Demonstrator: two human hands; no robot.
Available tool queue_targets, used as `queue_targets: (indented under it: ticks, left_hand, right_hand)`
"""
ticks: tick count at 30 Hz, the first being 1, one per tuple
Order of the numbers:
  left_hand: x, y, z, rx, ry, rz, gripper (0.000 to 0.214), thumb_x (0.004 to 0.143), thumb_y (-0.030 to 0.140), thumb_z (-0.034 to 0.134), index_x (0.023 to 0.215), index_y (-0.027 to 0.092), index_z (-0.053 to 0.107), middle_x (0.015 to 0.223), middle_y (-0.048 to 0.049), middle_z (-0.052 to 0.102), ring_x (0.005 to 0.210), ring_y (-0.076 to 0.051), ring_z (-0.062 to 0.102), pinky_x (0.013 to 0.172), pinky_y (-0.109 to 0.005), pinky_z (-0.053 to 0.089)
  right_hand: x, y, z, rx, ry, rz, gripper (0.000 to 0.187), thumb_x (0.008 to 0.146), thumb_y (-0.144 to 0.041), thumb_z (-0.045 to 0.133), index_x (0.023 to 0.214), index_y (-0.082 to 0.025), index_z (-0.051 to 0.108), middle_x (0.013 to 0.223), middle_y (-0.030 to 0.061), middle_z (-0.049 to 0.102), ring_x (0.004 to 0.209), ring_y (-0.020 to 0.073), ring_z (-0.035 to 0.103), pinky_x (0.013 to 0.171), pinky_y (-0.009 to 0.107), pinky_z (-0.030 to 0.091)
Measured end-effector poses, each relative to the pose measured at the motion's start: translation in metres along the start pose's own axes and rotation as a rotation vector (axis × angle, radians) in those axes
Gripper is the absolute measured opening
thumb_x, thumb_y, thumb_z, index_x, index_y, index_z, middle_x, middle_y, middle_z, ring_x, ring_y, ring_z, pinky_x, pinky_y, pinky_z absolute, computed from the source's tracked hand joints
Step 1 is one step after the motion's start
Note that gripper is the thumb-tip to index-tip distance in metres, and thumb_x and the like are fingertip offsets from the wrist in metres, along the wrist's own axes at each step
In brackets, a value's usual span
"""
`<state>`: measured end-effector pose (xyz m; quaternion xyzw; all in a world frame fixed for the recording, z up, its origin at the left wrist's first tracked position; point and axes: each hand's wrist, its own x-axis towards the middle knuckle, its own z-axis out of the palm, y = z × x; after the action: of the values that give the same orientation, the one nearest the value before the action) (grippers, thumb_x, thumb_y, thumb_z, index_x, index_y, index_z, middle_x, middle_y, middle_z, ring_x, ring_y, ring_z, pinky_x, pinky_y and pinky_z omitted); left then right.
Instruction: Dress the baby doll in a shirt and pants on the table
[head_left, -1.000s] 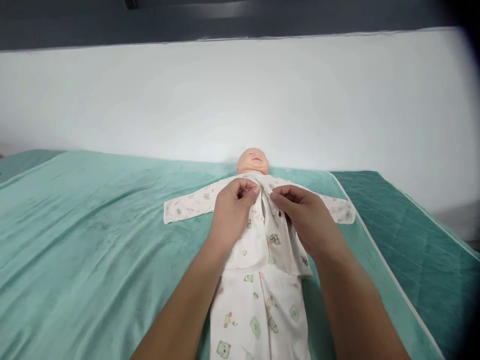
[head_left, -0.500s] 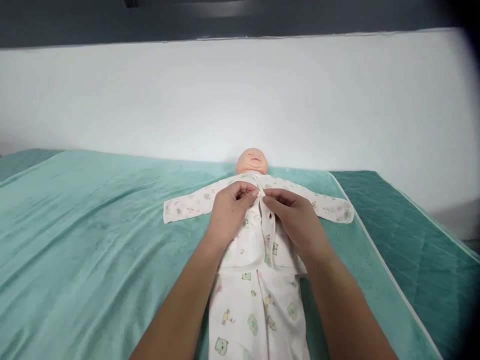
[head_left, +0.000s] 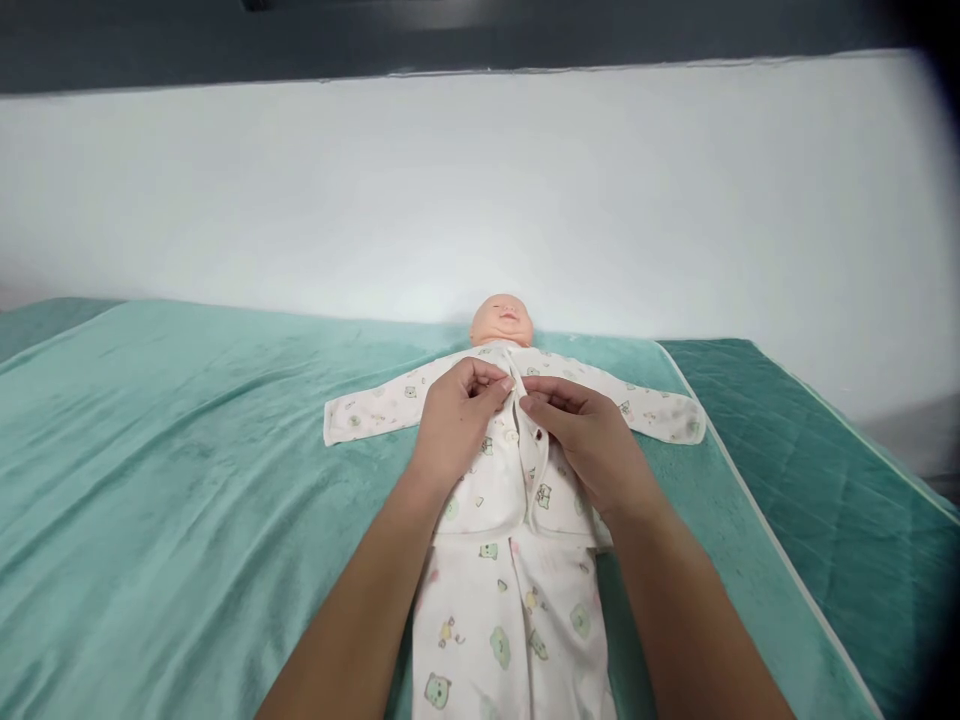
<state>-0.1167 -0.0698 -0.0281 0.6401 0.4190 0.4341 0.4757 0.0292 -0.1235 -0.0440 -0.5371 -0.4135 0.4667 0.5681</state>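
Note:
A baby doll lies on its back, dressed in a white printed baby shirt with both sleeves spread wide. My left hand pinches the shirt's front edge at the chest, around a button that the fingertips mostly hide. On the opposite side of the opening, my right hand pinches the other front edge, thumb and forefinger close to the left fingertips. Lower down, a white button shows on the left front and a buttonhole on the right front. Below the hem are matching printed trousers.
A light green blanket lies under the doll, wrinkled at the left. Darker green quilted bedding shows at the right. Behind the doll's head rises a white wall, with a dark band above it.
Both hands keep their pinch on the shirt front with hardly any movement. The right front edge has shifted slightly, and the whole view has drifted a little.

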Motion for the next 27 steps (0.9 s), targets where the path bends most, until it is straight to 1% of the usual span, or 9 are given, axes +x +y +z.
queue_targets:
  ticks: [4, 8, 10, 13, 16, 20, 23, 27]
  left_hand:
    - [0.001, -0.001, 0.000, 0.026, 0.003, -0.022, 0.018, 0.084, 0.037, 0.064, 0.082, 0.019, 0.065, 0.076, 0.0002, 0.064, 0.070, -0.012, 0.055, 0.064, -0.025, 0.041]
    - [0.001, 0.001, 0.001, 0.089, -0.002, 0.008, 0.026, 0.085, 0.045, 0.063, 0.080, 0.019, 0.063, 0.073, 0.0005, 0.063, 0.069, -0.013, 0.055, 0.063, -0.025, 0.041]
    - [0.001, 0.001, 0.001, 0.103, -0.009, 0.014, 0.028, 0.084, 0.048, 0.065, 0.081, 0.020, 0.063, 0.075, 0.0005, 0.064, 0.071, -0.013, 0.057, 0.064, -0.025, 0.042]
    - [0.001, 0.001, 0.002, 0.106, -0.010, -0.003, 0.025, 0.081, 0.045, 0.068, 0.084, 0.020, 0.062, 0.083, -0.0007, 0.068, 0.076, -0.015, 0.061, 0.066, -0.025, 0.044]
    - [0.001, 0.000, 0.001, 0.101, -0.016, -0.016, 0.019, 0.081, 0.039, 0.068, 0.086, 0.021, 0.062, 0.081, -0.0007, 0.067, 0.075, -0.015, 0.062, 0.066, -0.025, 0.045]
    - [0.002, -0.003, -0.001, 0.017, -0.031, -0.007, 0.016, 0.082, 0.034, 0.067, 0.091, 0.021, 0.062, 0.083, -0.0008, 0.065, 0.076, -0.014, 0.063, 0.069, -0.026, 0.047]
    - [0.002, -0.003, -0.002, -0.083, -0.040, -0.006, 0.017, 0.081, 0.031, 0.068, 0.094, 0.022, 0.062, 0.086, -0.0010, 0.065, 0.075, -0.014, 0.063, 0.070, -0.026, 0.048]
    - [0.002, -0.003, -0.004, -0.190, -0.056, -0.049, 0.021, 0.078, 0.030, 0.072, 0.093, 0.021, 0.061, 0.086, -0.0015, 0.064, 0.071, -0.013, 0.062, 0.065, -0.026, 0.048]
  right_hand:
    - [-0.001, -0.005, 0.005, -0.090, 0.008, -0.031, 0.031, 0.080, -0.040, 0.073, 0.107, -0.025, 0.069, 0.078, -0.0036, 0.060, 0.064, 0.0100, 0.051, 0.058, 0.025, 0.039]
    - [-0.003, -0.010, 0.014, -0.265, 0.051, -0.069, 0.029, 0.080, -0.035, 0.070, 0.107, -0.026, 0.062, 0.075, -0.0053, 0.063, 0.065, 0.0116, 0.055, 0.059, 0.025, 0.041]
    - [-0.005, -0.011, 0.019, -0.346, 0.075, -0.101, 0.025, 0.081, -0.033, 0.066, 0.104, -0.026, 0.060, 0.074, -0.0053, 0.064, 0.067, 0.0132, 0.058, 0.059, 0.025, 0.043]
    - [-0.007, -0.012, 0.024, -0.452, 0.106, -0.152, 0.017, 0.083, -0.030, 0.060, 0.100, -0.027, 0.058, 0.074, -0.0058, 0.065, 0.068, 0.0145, 0.061, 0.059, 0.026, 0.044]
    - [-0.009, -0.011, 0.028, -0.540, 0.121, -0.178, 0.018, 0.083, -0.027, 0.057, 0.101, -0.028, 0.057, 0.073, -0.0064, 0.065, 0.067, 0.0152, 0.063, 0.059, 0.027, 0.043]
    - [-0.010, -0.011, 0.033, -0.622, 0.146, -0.171, 0.019, 0.085, -0.027, 0.055, 0.104, -0.028, 0.056, 0.074, -0.0052, 0.067, 0.070, 0.0168, 0.064, 0.060, 0.028, 0.042]
    - [-0.012, -0.011, 0.038, -0.694, 0.158, -0.178, 0.025, 0.086, -0.028, 0.054, 0.111, -0.028, 0.056, 0.077, -0.0032, 0.068, 0.073, 0.0182, 0.064, 0.062, 0.030, 0.041]
    - [-0.014, -0.011, 0.039, -0.744, 0.153, -0.201, 0.034, 0.088, -0.027, 0.052, 0.122, -0.029, 0.054, 0.080, -0.0021, 0.067, 0.076, 0.0192, 0.064, 0.065, 0.031, 0.041]
